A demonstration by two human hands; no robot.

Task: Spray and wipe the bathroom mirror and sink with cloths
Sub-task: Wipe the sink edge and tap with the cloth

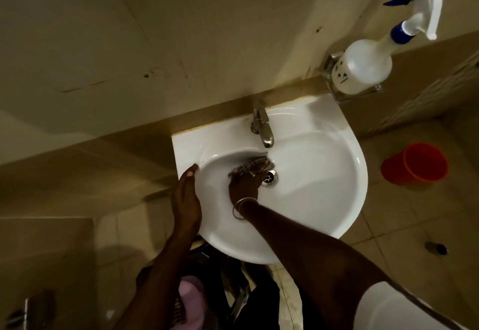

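1. Your left hand (185, 200) lies along the left rim of the sink (337, 200). Its fingers are straight and relaxed and hold nothing. It looks like a brace while the other arm works.
2. Just to its right, inside the basin, your right hand (243, 183) presses the striped cloth (250, 165) against the porcelain. The fingers are spread flat over it, pushing more than clutching as far as the blur allows. The cloth pokes out beyond your fingertips on the far side, toward the wall. A bangle (239, 209) sits at that wrist.
3. The cloth lies at the bottom of the bowl, just left of the drain (269, 178) and just below the spout of the tap (261, 124). The hand and cloth are touching. The cloth and drain look nearly touching, though I cannot tell whether they overlap.
4. By my reading, you are in the sink-wiping stage. The bowl's right half shines, but I cannot tell from this view whether it has been wiped. The tap, the rim and the right side of the bowl probably need a pass.
5. Further right, the spray bottle (363, 67) stands upright on a small wall shelf, well apart from both hands. That suggests spraying is over for the moment.
6. The mirror is out of view, so you cannot judge its state from here.
7. At the far right, an orange cup (414, 163) sits on the floor beyond the sink, away from the work.
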